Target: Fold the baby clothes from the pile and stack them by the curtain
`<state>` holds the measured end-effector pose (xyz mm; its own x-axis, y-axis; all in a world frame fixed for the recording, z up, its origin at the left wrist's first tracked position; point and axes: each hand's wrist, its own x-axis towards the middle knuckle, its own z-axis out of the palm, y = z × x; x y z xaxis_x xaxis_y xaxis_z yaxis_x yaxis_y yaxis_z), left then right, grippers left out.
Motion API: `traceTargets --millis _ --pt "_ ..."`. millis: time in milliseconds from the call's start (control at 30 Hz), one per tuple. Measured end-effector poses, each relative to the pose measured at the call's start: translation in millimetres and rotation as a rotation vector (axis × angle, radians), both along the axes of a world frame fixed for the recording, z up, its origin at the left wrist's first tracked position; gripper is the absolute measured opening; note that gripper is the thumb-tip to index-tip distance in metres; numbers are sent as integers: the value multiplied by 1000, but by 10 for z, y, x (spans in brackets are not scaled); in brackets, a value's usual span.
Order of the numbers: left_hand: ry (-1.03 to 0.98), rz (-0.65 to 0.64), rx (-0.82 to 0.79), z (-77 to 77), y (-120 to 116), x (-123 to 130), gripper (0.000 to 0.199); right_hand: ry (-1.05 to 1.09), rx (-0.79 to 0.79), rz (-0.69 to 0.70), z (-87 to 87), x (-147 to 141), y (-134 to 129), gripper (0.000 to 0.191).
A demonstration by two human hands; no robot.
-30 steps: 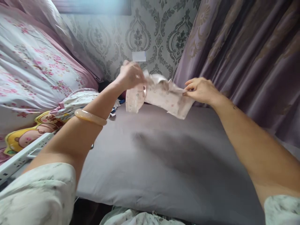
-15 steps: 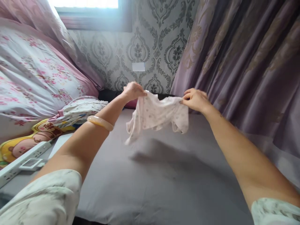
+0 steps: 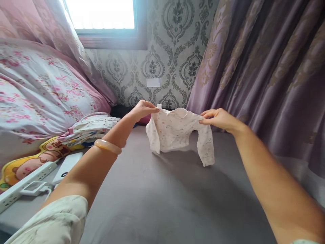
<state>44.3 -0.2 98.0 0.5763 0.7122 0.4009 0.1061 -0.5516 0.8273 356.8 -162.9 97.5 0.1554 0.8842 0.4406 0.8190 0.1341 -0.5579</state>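
A small white long-sleeved baby shirt [image 3: 175,130] with a faint print hangs spread between my two hands, above a grey bed sheet [image 3: 162,200]. My left hand [image 3: 144,110] pinches it at one shoulder, beside a small white tag. At the other shoulder my right hand [image 3: 215,119] pinches the cloth between thumb and fingers. Both sleeves dangle, and the neckline faces up between the hands. A pale bangle [image 3: 108,146] circles my left forearm.
Folded clothes [image 3: 92,125] lie at the left beside a yellow cartoon cushion [image 3: 27,166]. Nearer are a power strip [image 3: 27,184] with a plugged-in charger and a white box-like device [image 3: 68,166]. Purple curtains [image 3: 254,74] hang at the right; a floral quilt [image 3: 45,91] bulges at the left.
The shirt was swung up and blurred; now it hangs down straighter, its sleeves lowered. Both hands sit slightly lower in view, still gripping the shoulders. The camera view has tilted up a little.
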Motion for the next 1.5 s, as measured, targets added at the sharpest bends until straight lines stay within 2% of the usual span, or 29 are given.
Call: traceTargets --millis 67,100,133,200,267,300,367,400,433,533,667,800,900,1067,1233,1333,1500 --pt "45 -120 -41 100 -51 -95 28 194 -135 205 51 15 -71 40" --pt "72 -154 -49 133 -60 -122 27 263 -160 238 75 17 -90 43" --pt "94 -152 -46 150 -58 -131 26 300 -146 220 96 13 -98 42" --pt "97 -40 -14 138 -35 -100 22 268 -76 134 133 -18 -99 38" --pt "90 35 0 93 -16 -48 19 173 -76 152 163 -73 -108 36" --pt "88 8 -13 71 -16 -30 19 143 -113 209 176 -103 -121 36" --pt "93 -139 -67 48 -38 -30 19 126 -214 320 197 -154 -154 39" --pt "98 -206 -96 49 -55 -45 20 128 -241 329 204 -170 -169 39" --pt "101 -238 -117 56 -71 -66 21 129 -248 302 208 -179 -180 39" --pt "78 -232 -157 85 -88 -129 23 127 -211 193 202 -168 -187 40" --pt "-11 -315 -227 48 -25 -130 29 199 -211 243 155 -116 -133 43" --pt "-25 -210 -197 -88 62 -38 32 229 -142 189 54 -101 -12 43" --pt "-82 -187 -170 -193 93 40 29 238 -58 117 -49 -121 86 43" --pt "-167 -66 -201 -310 91 127 31 312 92 65 -216 -114 217 43" --pt "-247 16 -132 -427 104 244 25 219 177 -8 -362 -47 315 42" --pt "-231 162 12 -497 102 332 16 58 247 -120 -424 -75 324 39" --pt "-74 546 442 -561 -47 374 16 -217 438 -309 -514 -236 205 32"
